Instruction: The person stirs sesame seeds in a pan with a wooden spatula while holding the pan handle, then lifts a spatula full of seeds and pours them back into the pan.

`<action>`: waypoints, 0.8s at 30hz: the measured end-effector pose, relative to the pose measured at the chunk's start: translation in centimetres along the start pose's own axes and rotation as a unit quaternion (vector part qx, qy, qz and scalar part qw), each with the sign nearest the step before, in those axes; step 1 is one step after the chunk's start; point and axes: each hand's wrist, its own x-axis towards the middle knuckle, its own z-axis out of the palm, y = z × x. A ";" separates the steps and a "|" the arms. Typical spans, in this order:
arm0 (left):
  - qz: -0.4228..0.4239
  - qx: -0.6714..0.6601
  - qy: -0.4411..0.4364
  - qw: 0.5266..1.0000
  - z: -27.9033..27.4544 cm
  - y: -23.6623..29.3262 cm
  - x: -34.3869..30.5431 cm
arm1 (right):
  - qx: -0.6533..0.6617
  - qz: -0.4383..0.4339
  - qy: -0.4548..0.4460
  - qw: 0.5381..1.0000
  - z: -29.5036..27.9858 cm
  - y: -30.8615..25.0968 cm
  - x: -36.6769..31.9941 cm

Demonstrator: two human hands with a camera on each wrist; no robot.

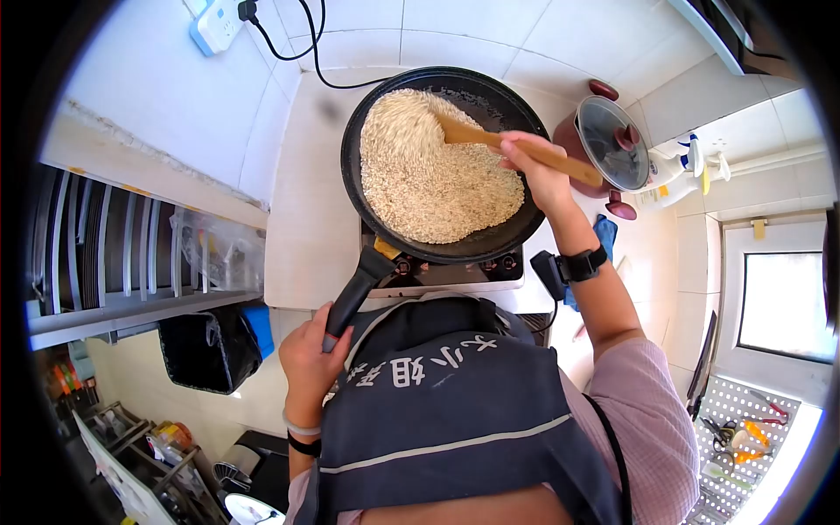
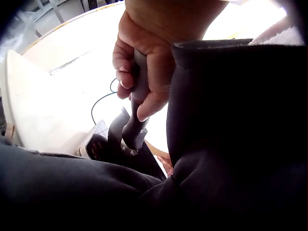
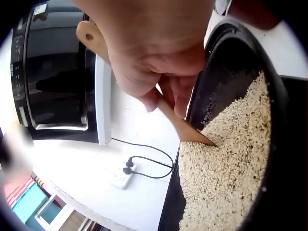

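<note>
A black pan (image 1: pixel 357 188) on the cooktop (image 1: pixel 455 273) holds a heap of pale grains (image 1: pixel 446 197). My left hand (image 1: pixel 311 354) grips the black pan handle (image 1: pixel 354 293); the left wrist view shows the left hand (image 2: pixel 149 62) with fingers curled round that handle (image 2: pixel 140 79). With my right hand (image 1: pixel 538 171) I hold a wooden spatula (image 1: pixel 569 164), its blade partly buried in the grains at the pan's upper middle. In the right wrist view the right hand (image 3: pixel 154 57) pinches the spatula (image 3: pixel 178 122), whose tip is hidden among the grains (image 3: pixel 226 168).
Right of the pan stands a dark red pot (image 1: pixel 569 136) with a glass lid, spray bottles (image 1: pixel 691 166) beyond it. A black cable (image 1: pixel 337 83) runs behind the pan to a power strip (image 1: pixel 216 26). A blue cloth (image 1: pixel 604 232) lies right. At left is a rack (image 1: pixel 114 245).
</note>
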 end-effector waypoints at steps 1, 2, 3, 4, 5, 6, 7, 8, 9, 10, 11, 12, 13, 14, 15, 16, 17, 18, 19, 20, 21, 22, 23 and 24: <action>-0.001 0.000 0.000 1.000 0.0 -0.1 0.0 | 0.000 0.001 -0.001 1.000 -0.1 -0.6 -0.8; 0.002 0.003 0.003 1.000 0.1 -0.1 -0.1 | -0.042 -0.056 -0.060 0.996 -0.2 -1.5 -1.8; 0.004 0.005 0.005 1.000 0.2 -0.1 -0.1 | -0.083 -0.112 -0.119 0.983 -0.3 -2.5 -2.9; 0.001 0.004 0.002 1.000 0.3 -0.1 -0.2 | -0.094 -0.083 -0.153 0.980 -0.6 -3.9 -4.1; 0.000 0.004 0.003 1.000 0.3 -0.2 -0.2 | -0.095 -0.079 -0.154 0.980 -1.2 -4.8 -4.9; -0.001 0.004 0.004 1.000 0.3 -0.2 -0.1 | -0.148 -0.159 -0.211 0.953 -1.9 -5.5 -5.4; -0.003 0.003 0.002 1.000 0.3 -0.1 -0.1 | -0.199 -0.236 -0.266 0.913 -2.6 -6.3 -6.0; -0.004 0.003 0.003 1.000 0.3 -0.1 -0.2 | -0.199 -0.235 -0.267 0.913 -3.0 -7.2 -6.9; -0.006 0.003 0.003 1.000 0.3 -0.2 -0.1 | -0.239 -0.237 -0.236 0.911 -3.4 -8.3 -7.7; -0.008 0.003 0.002 1.000 0.2 -0.2 -0.1 | -0.279 -0.239 -0.205 0.907 -3.5 -9.2 -8.5; -0.008 -0.001 0.003 1.000 0.2 -0.2 0.0 | -0.279 -0.237 -0.207 0.907 -3.4 -10.1 -9.3; -0.008 -0.005 0.005 1.000 0.2 -0.2 0.0 | -0.254 -0.212 -0.180 0.926 -3.2 -10.8 -10.0; -0.009 -0.005 0.003 1.000 0.2 -0.2 0.0 | -0.230 -0.188 -0.152 0.943 -3.0 -11.2 -10.4; -0.009 -0.005 0.003 1.000 0.2 -0.3 0.0 | -0.206 -0.185 -0.145 0.950 -2.3 -11.2 -10.7; -0.008 -0.006 0.004 1.000 0.2 -0.3 0.0 | -0.206 -0.184 -0.143 0.950 -1.2 -10.9 -10.7; -0.007 -0.005 0.002 1.000 0.2 -0.3 0.1 | -0.205 -0.190 -0.144 0.949 -0.1 -10.3 -10.6; -0.006 -0.007 0.003 1.000 0.2 -0.3 0.1 | -0.203 -0.196 -0.144 0.948 1.0 -9.5 -10.5; -0.006 -0.010 0.004 1.000 0.1 -0.3 0.1 | -0.200 -0.197 -0.143 0.949 2.0 -8.6 -10.1; -0.006 -0.007 0.002 1.000 0.1 -0.3 0.1 | -0.204 -0.212 -0.118 0.948 2.9 -7.5 -9.5; -0.008 -0.012 0.003 1.000 0.1 -0.2 0.1 | -0.207 -0.228 -0.092 0.947 3.4 -6.5 -8.9; -0.009 -0.017 0.004 1.000 0.1 -0.2 0.1 | -0.218 -0.225 -0.078 0.946 3.5 -5.7 -8.3; -0.008 -0.016 0.006 1.000 0.1 -0.2 0.1 | -0.220 -0.223 -0.058 0.948 3.4 -4.9 -7.6; -0.006 -0.013 0.010 1.000 0.0 -0.2 0.1 | -0.223 -0.220 -0.040 0.949 3.2 -4.2 -7.0; -0.006 -0.011 0.014 1.000 0.0 -0.2 0.0 | -0.241 -0.223 -0.022 0.944 2.8 -3.8 -6.3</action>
